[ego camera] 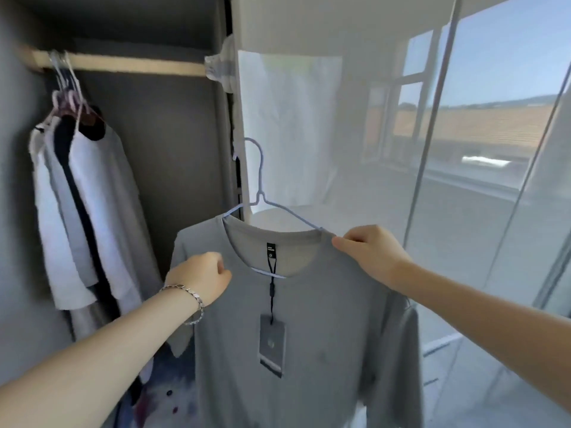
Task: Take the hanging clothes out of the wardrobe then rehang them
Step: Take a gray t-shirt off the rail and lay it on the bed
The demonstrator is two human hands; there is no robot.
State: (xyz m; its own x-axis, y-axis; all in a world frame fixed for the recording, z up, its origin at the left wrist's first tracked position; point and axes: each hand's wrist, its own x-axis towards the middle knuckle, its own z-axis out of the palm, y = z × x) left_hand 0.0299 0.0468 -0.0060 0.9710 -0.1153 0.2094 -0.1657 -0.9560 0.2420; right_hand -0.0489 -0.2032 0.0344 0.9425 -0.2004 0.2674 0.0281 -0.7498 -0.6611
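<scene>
A grey T-shirt [324,319] with a dark swing tag [272,341] hangs on a light blue wire hanger [261,180], held up in front of the wardrobe opening. My left hand [200,281], with a bracelet at the wrist, grips the shirt's left shoulder. My right hand [370,254] pinches the right shoulder by the collar, where the hanger arm goes in. The hanger's hook is free in the air, below and right of the wooden rail [123,64]. Several garments [83,193], white, grey and dark, hang on the rail at its far left.
The wardrobe's right wall and door edge [234,168] stand just behind the hook. A white cloth bundle [221,66] sits at the rail's right end. A glossy panel [463,180] on the right reflects a window. Patterned fabric [167,396] lies at the wardrobe's bottom.
</scene>
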